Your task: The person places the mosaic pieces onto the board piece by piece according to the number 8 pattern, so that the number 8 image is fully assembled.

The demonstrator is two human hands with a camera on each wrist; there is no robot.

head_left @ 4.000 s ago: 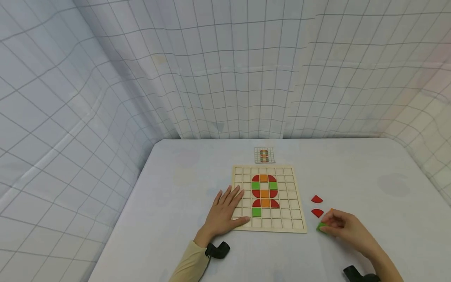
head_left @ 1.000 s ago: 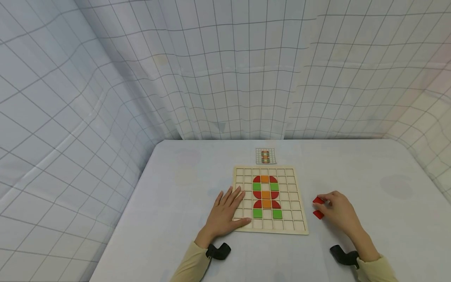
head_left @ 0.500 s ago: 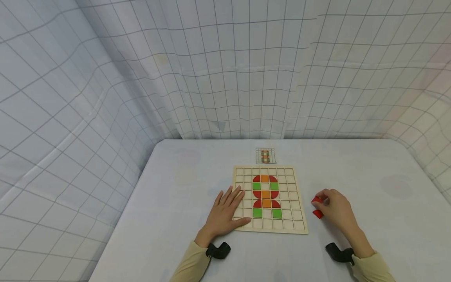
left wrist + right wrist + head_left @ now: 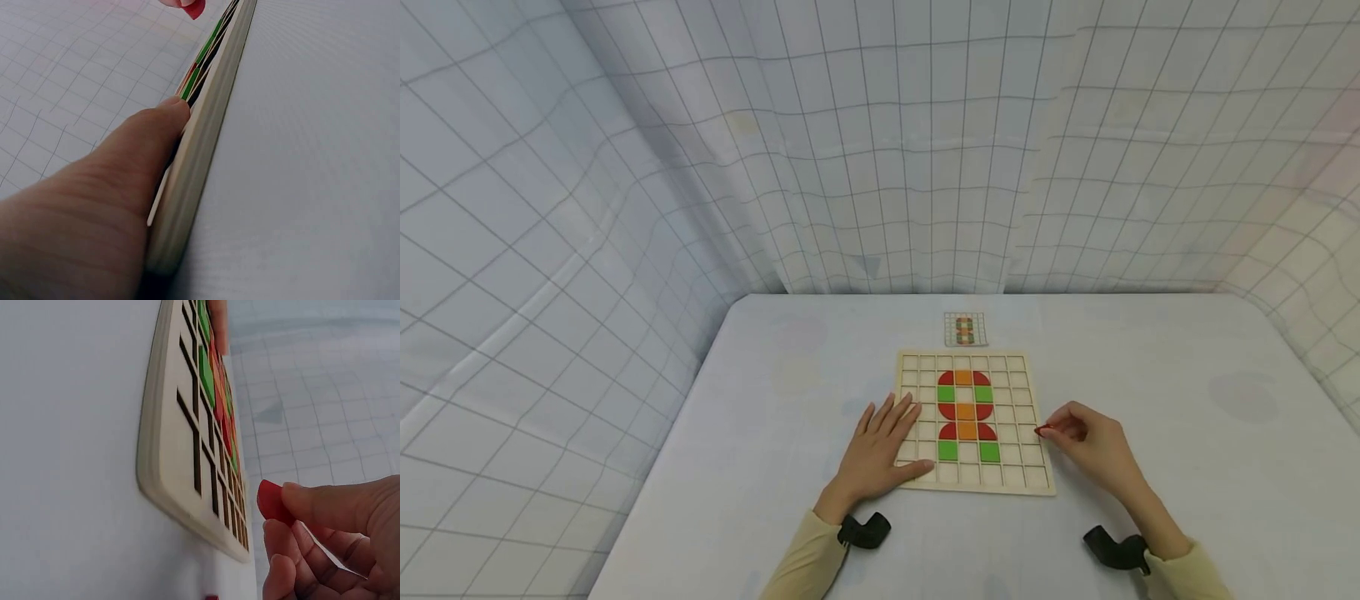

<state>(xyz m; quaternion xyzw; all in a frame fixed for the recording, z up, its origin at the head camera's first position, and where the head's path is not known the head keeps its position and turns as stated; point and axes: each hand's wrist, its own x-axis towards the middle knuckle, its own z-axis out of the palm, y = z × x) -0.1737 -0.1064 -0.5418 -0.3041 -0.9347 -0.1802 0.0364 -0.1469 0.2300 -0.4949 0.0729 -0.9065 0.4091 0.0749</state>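
Observation:
A light wooden grid board (image 4: 1015, 477) bears red quarter-round pieces, orange squares and green squares (image 4: 989, 452) in its middle columns. My left hand (image 4: 870, 457) lies with straight, spread fingers on the board's left part, its thumb (image 4: 144, 137) along the near edge. At the board's right edge, my right hand (image 4: 1093, 446) pinches a red quarter-round piece (image 4: 272, 501) between thumb and fingers, held above the surface. A sliver of red (image 4: 212, 597) shows on the table at the bottom of the right wrist view; the hand hides that spot in the head view.
Behind the board lies a small card (image 4: 966, 329) printed with a coloured grid pattern. The white table (image 4: 790, 375) is bounded at the back and sides by grid-patterned white curtains (image 4: 887, 167). Black wrist mounts (image 4: 865, 531) sit on both forearms.
Since four seconds ago, a second green square has come onto the board's lower row. My right hand has picked up a red quarter-round piece and moved left to the board. My left hand stays.

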